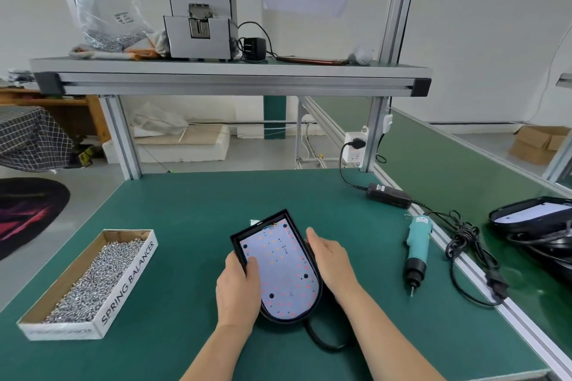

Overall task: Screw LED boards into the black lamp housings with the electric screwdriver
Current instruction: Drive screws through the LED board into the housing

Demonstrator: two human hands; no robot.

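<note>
A black lamp housing [286,216] lies on the green bench in front of me, with a white LED board [283,269] seated inside it. My left hand [236,288] grips the housing's left rim, thumb pressing on the board. Against the housing's right side rests my right hand [332,260], fingers fairly straight. The teal electric screwdriver [418,249] lies on the bench to the right, bit pointing toward me, untouched. A cardboard box of screws [93,280] sits at the left.
More black housings [532,216] are stacked at the far right beyond the aluminium rail. The screwdriver's power adapter [388,195] and tangled cable [464,244] lie along the right edge. A shelf [229,71] overhead carries a screw feeder machine [201,22].
</note>
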